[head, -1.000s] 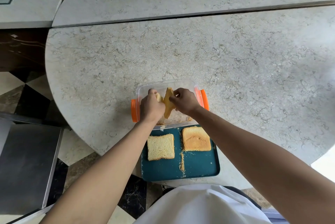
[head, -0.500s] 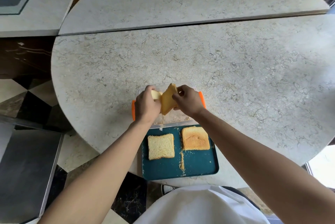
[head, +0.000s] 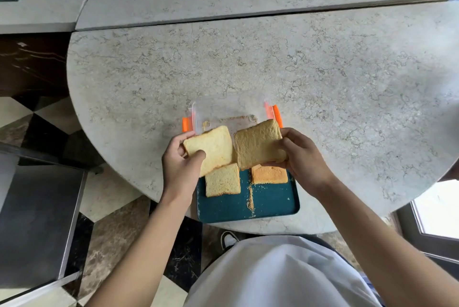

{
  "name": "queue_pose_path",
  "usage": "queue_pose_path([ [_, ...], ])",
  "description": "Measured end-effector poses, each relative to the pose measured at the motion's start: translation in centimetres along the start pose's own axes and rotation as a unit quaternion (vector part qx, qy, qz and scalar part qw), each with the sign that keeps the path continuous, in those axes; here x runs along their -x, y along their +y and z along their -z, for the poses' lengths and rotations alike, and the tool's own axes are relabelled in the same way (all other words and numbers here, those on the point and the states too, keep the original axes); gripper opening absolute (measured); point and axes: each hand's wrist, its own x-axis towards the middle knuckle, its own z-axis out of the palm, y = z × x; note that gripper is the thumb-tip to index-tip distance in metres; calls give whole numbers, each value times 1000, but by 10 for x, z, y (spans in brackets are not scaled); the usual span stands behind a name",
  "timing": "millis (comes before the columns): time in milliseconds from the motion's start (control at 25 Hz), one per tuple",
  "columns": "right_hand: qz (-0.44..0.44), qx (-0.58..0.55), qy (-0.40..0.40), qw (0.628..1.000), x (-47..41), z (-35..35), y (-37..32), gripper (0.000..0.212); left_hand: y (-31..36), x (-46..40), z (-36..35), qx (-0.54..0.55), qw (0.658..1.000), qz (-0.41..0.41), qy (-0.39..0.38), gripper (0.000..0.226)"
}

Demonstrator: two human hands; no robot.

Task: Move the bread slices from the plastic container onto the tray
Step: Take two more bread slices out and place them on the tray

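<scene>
left hand (head: 179, 170) grasps a pale slice (head: 211, 148); right hand (head: 303, 157) grasps a browner slice (head: 259, 143), both held above the gap between container (head: 223, 110) and tray (head: 270, 203). the clear container, orange clips at its sides, holds only crumbs. two slices (head: 222, 180) (head: 269, 174) lie at the tray's far edge, near the tabletop's (head: 323, 78) near edge. no writing is legible.

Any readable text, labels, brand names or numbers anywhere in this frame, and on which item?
None can be read. The plastic container, the tray, the bread slices in the left hand and right hand, and the table show no print, label or number.
</scene>
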Motion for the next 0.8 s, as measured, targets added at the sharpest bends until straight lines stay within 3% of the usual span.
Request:
queue_pose_path([
  [160,-30,-23,-15,999,27,20,41,20,-42,43,15,-23,997,44,-52,55],
  [400,-89,27,42,995,41,35,95,17,-98,56,21,-87,984,150,-38,53],
  [560,-106,185,92,973,39,38,109,12,-110,50,13,-132,976,165,-48,55],
  [680,-90,362,104,922,40,42,110,5,-110,50,4,-179,969,162,-50,57],
  [800,-82,468,108,873,41,42,109,9,-110,54,0,-218,961,159,-67,61],
])
